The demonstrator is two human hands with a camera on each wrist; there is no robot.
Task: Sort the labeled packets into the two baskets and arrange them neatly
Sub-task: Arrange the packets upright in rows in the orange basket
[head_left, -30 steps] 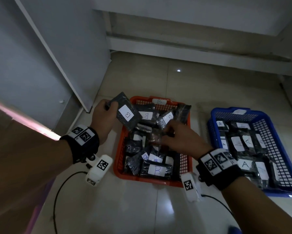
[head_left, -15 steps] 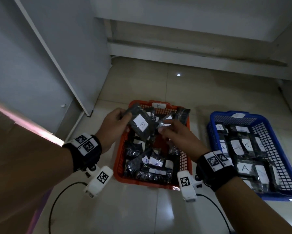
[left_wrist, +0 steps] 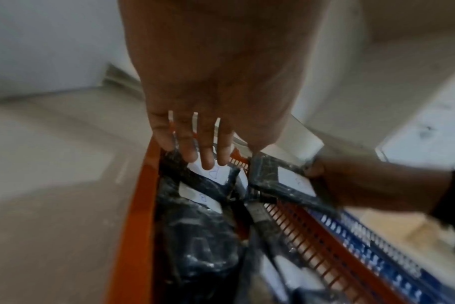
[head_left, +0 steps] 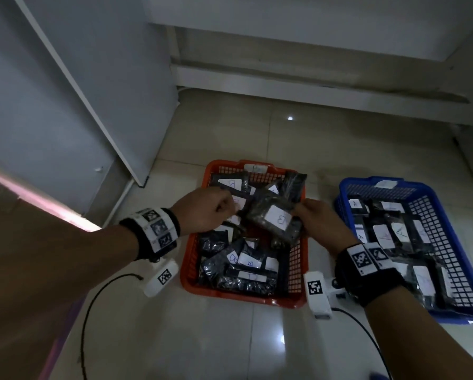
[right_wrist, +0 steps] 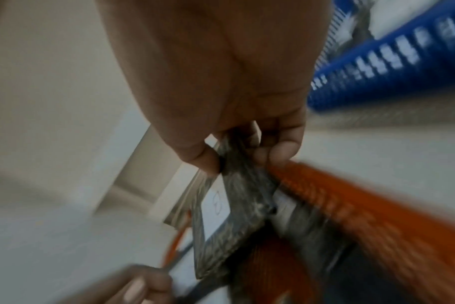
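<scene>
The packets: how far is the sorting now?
Sorting looks done: A packets lie in the blue basket, B ones in the orange basket. In hand: the right hand holds a B packet. Left: tidying the jumbled B pile.

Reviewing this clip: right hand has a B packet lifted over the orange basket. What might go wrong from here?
1. The right hand pinches the held B packet only by one corner, so it may slip or twist loose.
2. The orange basket already holds packets overlapping at odd angles; setting this one down could add to the clutter.
3. The left hand is reaching among the rear packets close beside the held one, so the two may bump.
</scene>
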